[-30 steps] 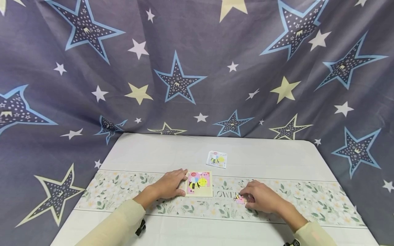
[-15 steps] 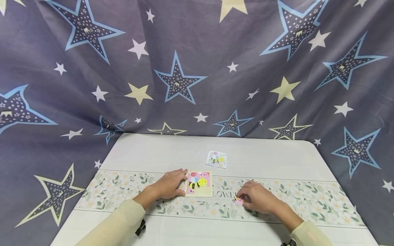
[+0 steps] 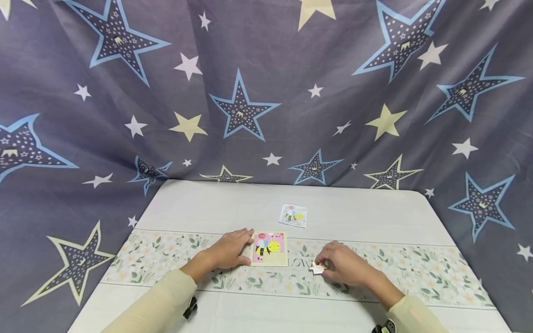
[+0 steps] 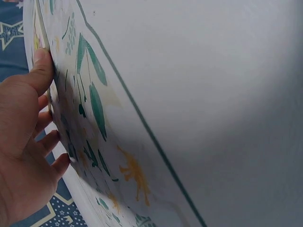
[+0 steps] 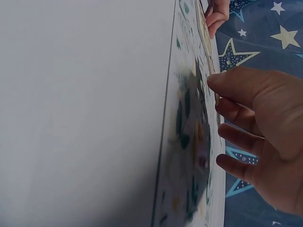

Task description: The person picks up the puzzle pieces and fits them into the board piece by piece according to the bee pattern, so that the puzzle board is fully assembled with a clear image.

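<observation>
A wooden jigsaw puzzle tray (image 3: 269, 264) with a pink bee picture lies on the table. My left hand (image 3: 229, 248) rests at its left side, forefinger by the far corner and thumb (image 4: 41, 66) by the near one, without wrapping round it. To the right, my right hand (image 3: 344, 264) pinches a puzzle piece (image 3: 318, 269) between thumb and fingers. The piece is tilted and its face catches the light. In the right wrist view, a blurred pink and orange patch (image 5: 201, 146) shows on the table under the right hand.
A small picture card (image 3: 293, 215) with the same bee lies behind the tray. A flowered band (image 3: 175, 249) with printed letters crosses the white table (image 3: 216, 203). A star-patterned curtain (image 3: 266, 92) hangs along the table's back and sides.
My right hand has shifted a little left with the puzzle piece, which has tipped from showing its pink face to a pale, shiny one. The left hand and the tray stay put.
</observation>
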`<action>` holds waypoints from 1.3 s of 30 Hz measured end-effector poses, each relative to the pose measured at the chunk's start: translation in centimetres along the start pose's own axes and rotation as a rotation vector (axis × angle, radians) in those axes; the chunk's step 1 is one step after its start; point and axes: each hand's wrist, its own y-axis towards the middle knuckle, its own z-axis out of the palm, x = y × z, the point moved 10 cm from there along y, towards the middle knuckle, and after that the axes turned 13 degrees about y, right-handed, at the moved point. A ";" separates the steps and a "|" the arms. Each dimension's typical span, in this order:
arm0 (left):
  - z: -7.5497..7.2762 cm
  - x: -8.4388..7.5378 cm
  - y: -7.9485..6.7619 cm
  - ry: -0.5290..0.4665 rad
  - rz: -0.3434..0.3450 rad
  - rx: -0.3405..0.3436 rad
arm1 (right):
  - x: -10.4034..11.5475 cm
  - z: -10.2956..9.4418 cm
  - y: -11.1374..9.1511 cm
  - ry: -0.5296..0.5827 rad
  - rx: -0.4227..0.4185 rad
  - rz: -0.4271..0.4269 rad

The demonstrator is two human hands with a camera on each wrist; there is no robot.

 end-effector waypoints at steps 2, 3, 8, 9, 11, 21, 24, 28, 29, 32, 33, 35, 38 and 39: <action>0.0 0.0 0.0 0.000 -0.001 0.002 | 0.4 0.1 0.3 -0.003 0.003 -0.009; 0.0 0.0 0.0 0.000 0.000 0.000 | 0.7 0.2 0.5 -0.005 0.003 -0.018; 0.1 0.0 0.0 0.009 0.007 -0.007 | 1.7 0.8 1.7 -0.012 -0.001 -0.068; 0.0 0.0 0.0 0.011 0.008 -0.009 | 1.8 0.9 1.9 -0.011 0.001 -0.068; 0.0 0.0 0.0 0.013 0.010 -0.010 | 2.1 1.2 2.4 -0.014 0.005 -0.070; 0.0 0.0 0.0 0.007 0.006 -0.009 | 3.8 2.5 4.8 0.009 0.026 -0.110; 0.1 0.1 0.1 0.013 0.004 -0.005 | 4.2 3.0 5.5 -0.004 0.040 -0.112; 0.3 0.1 0.1 0.015 0.001 -0.004 | 4.6 3.6 6.3 -0.010 0.060 -0.104; 0.3 0.1 0.1 0.013 0.001 -0.003 | 4.6 3.7 6.5 -0.011 0.063 -0.101; 0.2 0.1 0.1 0.011 0.000 0.000 | 4.7 4.1 7.1 -0.014 0.069 -0.099; 0.2 0.1 0.0 0.009 0.002 -0.003 | 4.7 4.2 7.3 -0.018 0.070 -0.098; 0.2 0.1 0.0 0.006 0.001 0.001 | 4.8 4.4 7.7 -0.020 0.071 -0.095; 0.1 0.1 0.0 -0.001 0.001 -0.003 | 4.9 4.5 8.1 -0.020 0.073 -0.086; 0.1 0.1 0.0 -0.006 0.002 -0.004 | 4.9 4.6 8.3 -0.019 0.074 -0.082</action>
